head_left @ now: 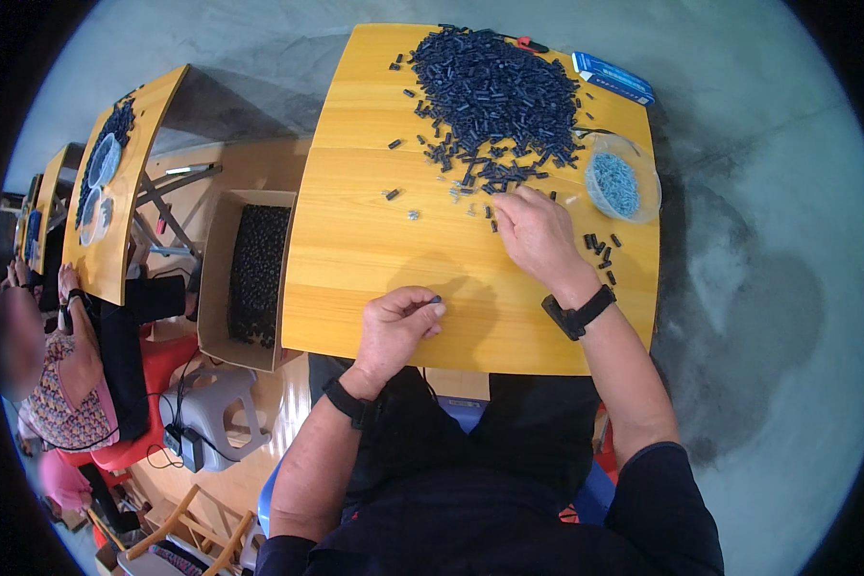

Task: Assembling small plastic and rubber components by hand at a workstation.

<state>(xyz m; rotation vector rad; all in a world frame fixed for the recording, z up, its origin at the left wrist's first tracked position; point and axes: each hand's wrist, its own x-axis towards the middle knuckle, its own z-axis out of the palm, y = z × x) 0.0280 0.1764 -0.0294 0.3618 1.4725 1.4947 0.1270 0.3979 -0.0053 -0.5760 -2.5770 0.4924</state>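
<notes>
My left hand (396,331) is closed just above the near part of the yellow table, with a small dark cylindrical piece (436,300) pinched between thumb and finger. My right hand (540,240) reaches to the near fringe of a large heap of small black cylindrical pieces (494,96). Its fingertips are drawn together there; whatever they grip is hidden. Several small silvery metal bits (455,195) lie left of those fingertips, and a few more (413,215) sit farther left. Loose black pieces (601,252) are scattered right of the right hand.
A see-through tub (651,184) of small bluish metal parts stands at the table's right edge. Behind it lies a blue box (612,77). A cardboard carton (219,278) of black pieces is left of the table (336,278). Another person (77,360) sits at the left table.
</notes>
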